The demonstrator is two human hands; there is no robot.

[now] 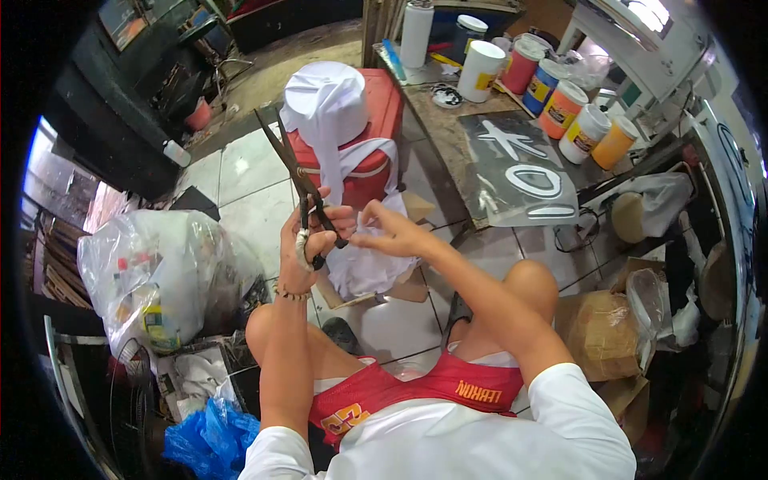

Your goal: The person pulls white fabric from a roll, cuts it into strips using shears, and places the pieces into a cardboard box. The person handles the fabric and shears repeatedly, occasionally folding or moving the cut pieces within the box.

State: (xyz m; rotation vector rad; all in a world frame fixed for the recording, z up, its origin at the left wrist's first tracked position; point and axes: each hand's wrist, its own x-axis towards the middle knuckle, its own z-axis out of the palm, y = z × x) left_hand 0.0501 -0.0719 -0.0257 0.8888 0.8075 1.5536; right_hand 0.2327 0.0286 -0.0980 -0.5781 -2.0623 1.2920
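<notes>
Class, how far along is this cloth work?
Possibly done: the white cloth piled amid cardboard flaps, though cuts can't be made out. In hand: scissors, blades parted, in the left hand. Probably left: the long white strip draped over the red cooler.

The left hand (pixel 298 260) partly hides the scissor handles (pixel 305 210).

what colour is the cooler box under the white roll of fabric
The box is red; it shows in the head view.
</notes>
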